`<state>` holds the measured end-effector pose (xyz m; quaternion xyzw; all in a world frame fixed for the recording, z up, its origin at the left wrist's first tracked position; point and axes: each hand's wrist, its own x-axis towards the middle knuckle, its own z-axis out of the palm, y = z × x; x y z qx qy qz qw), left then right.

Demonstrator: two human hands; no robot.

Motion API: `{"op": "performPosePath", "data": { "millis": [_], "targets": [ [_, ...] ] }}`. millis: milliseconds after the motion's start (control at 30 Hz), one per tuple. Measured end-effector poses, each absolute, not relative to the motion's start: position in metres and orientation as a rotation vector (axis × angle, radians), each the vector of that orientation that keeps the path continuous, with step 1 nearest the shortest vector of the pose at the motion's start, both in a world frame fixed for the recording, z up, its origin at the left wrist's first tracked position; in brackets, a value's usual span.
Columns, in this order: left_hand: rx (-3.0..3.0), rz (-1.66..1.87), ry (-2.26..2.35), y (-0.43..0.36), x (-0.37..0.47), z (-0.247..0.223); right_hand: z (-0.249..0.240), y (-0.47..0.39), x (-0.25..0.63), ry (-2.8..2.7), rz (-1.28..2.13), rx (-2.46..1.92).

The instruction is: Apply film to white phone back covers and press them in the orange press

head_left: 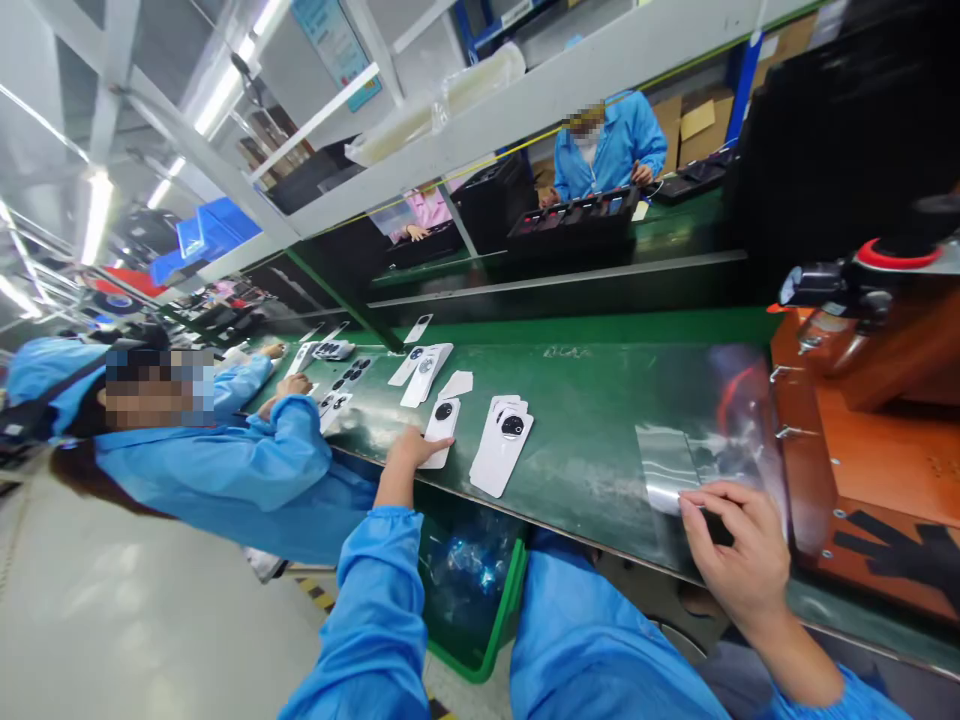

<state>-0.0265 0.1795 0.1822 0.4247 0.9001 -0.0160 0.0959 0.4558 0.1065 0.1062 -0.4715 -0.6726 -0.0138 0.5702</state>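
My left hand is at the bench's near edge, its thumb laid across a white phone back cover with a round black camera ring; its other fingers are partly hidden. Just right of it lies a small stack of similar white phone back covers. My right hand is closed in a pinch at the near right corner of a clear plastic film, which lies on the green bench top. Behind my left hand lie more white covers and a white piece.
A co-worker in blue sits close at my left, handling covers. An orange-brown machine with a gauge stands at the right. Below the bench edge is a green bin holding crumpled clear film. Another person in blue works across the bench.
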Motion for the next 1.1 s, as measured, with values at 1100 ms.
{"op": "performPosePath", "data": {
  "millis": [1100],
  "targets": [
    [1.727, 0.798, 1.441, 0.045, 0.265, 0.118, 0.148, 0.127, 0.445, -1.257, 0.666, -1.429]
  ]
}}
